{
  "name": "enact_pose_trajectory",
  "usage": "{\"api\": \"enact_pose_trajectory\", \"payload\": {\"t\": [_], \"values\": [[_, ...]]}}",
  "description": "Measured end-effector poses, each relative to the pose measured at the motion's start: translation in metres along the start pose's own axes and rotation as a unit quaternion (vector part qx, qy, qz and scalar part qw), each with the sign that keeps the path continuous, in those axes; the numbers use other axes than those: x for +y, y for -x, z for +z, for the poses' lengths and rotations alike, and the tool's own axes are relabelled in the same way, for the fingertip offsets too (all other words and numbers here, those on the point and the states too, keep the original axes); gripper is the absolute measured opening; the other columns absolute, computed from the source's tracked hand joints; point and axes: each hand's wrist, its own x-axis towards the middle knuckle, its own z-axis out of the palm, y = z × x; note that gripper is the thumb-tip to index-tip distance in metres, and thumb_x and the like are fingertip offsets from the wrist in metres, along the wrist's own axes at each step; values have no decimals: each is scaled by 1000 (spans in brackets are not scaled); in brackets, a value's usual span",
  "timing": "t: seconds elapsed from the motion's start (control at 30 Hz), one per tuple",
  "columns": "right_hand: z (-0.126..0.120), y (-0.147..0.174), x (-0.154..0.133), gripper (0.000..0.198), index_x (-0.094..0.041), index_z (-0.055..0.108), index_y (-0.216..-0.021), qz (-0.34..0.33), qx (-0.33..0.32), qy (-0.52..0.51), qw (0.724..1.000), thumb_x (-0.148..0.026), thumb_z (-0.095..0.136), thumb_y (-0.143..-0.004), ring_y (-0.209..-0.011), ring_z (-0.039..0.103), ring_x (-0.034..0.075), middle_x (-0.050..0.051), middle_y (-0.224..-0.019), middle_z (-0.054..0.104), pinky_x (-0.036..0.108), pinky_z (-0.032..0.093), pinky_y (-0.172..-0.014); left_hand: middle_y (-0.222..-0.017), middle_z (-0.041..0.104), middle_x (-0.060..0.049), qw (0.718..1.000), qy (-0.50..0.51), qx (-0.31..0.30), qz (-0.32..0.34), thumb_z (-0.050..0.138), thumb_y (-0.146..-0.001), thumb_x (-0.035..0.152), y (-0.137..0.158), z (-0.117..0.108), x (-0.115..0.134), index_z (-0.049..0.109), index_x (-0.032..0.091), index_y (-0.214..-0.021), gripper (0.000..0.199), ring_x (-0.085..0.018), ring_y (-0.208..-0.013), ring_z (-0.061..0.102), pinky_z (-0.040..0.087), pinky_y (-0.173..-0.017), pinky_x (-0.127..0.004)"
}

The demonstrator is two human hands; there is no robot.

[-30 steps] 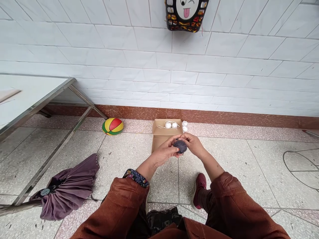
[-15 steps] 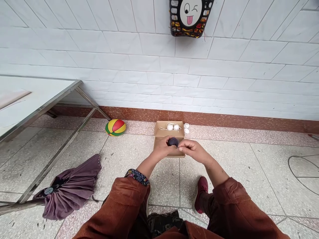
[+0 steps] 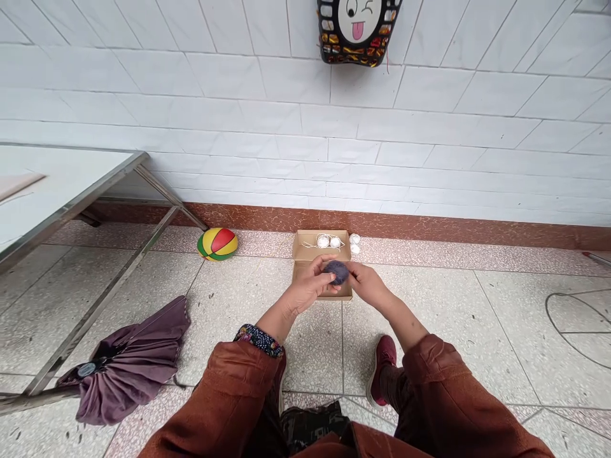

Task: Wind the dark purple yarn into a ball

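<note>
A dark grey-purple ball of yarn [image 3: 336, 272] is gripped in my left hand [image 3: 308, 286], with the thumb across its near side and the fingers around the back. Touching the ball's right side is my right hand [image 3: 370, 284], its fingers bent and pinched at the yarn; their tips are partly hidden. Both hands are above an open cardboard box [image 3: 344, 294] on the floor. Two white yarn balls [image 3: 329, 242] with loose strands lie in the far part of the box. Beside it, on the right, sit small white balls [image 3: 354, 243].
A yellow, red and green ball [image 3: 217, 243] lies by the wall, near a metal-framed table [image 3: 95, 181]. The purple folded umbrella [image 3: 138, 362] rests on the floor at left. A black basket [image 3: 358, 38] hangs on the tiled wall. At right lies a thin wire frame [image 3: 563, 332].
The ball of yarn has turned in my left hand and shifted slightly right. My right hand has rolled over, its fingers now closer against the ball's side. The view has shifted slightly.
</note>
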Motion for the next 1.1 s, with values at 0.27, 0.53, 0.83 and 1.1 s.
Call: {"api": "enact_pose_trajectory", "payload": {"t": [0.27,0.53,0.83,1.1], "values": [[-6,10,-25,20,-20,63,-84,-118,-103,-37,987,-27,52,-99,-73,57,15,0,-78,62,26,43,-70,-91,66,-4,973,-196,120,21,72,-66,26,-9,-14,2,64,17,-98,34,-16,-78,61,49,-73,-30],[-31,8,-38,27,-21,65,-87,-77,-4,-169,983,-42,53,-98,-78,60,16,2,-84,66,28,46,-74,-94,67,-5,926,-374,-12,44,72,-66,26,-5,-5,-4,71,18,-103,38,-23,-91,60,47,-83,-34],[-11,-4,-10,25,-21,59,-80,4,60,-101,993,-38,50,-96,-64,52,15,-1,-69,57,27,41,-63,-113,62,-7,997,-20,-76,-9,77,-71,24,1,-5,-3,58,25,-126,59,-17,-91,59,48,-73,-28],[6,3,-10,19,-21,60,-86,-40,9,-19,999,-27,48,-99,-77,60,17,2,-80,64,27,44,-70,-91,68,-7,986,164,37,2,77,-69,23,-9,-11,-2,67,13,-98,32,-13,-76,59,46,-70,-25]]}}
